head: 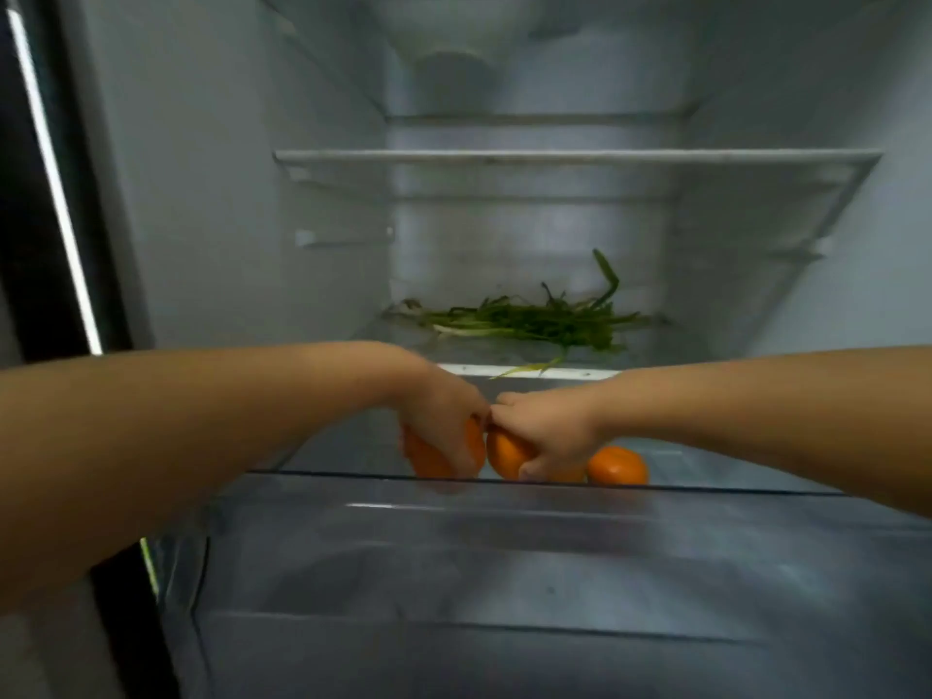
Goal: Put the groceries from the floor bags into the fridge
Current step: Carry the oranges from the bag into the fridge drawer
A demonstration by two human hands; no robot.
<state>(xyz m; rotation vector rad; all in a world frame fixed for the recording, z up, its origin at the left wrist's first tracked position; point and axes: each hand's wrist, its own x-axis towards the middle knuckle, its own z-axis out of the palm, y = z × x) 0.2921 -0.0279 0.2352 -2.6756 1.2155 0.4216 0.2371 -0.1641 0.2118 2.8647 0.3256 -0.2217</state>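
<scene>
Both my arms reach into the open fridge, over the front rim of a clear drawer (504, 517). My left hand (444, 421) grips an orange (428, 459) from above. My right hand (549, 431) grips a second orange (504, 454) right beside it; the two hands touch at the knuckles. A third orange (618, 465) lies loose to the right of my right hand, behind the drawer's rim. A bunch of green onions (529, 322) lies across the glass shelf above the drawer.
A white shelf (575, 156) spans the fridge higher up with nothing visible on it. The fridge's left wall (212, 194) and a dark door edge (45, 194) stand on the left. A second clear drawer front (504, 648) sits below.
</scene>
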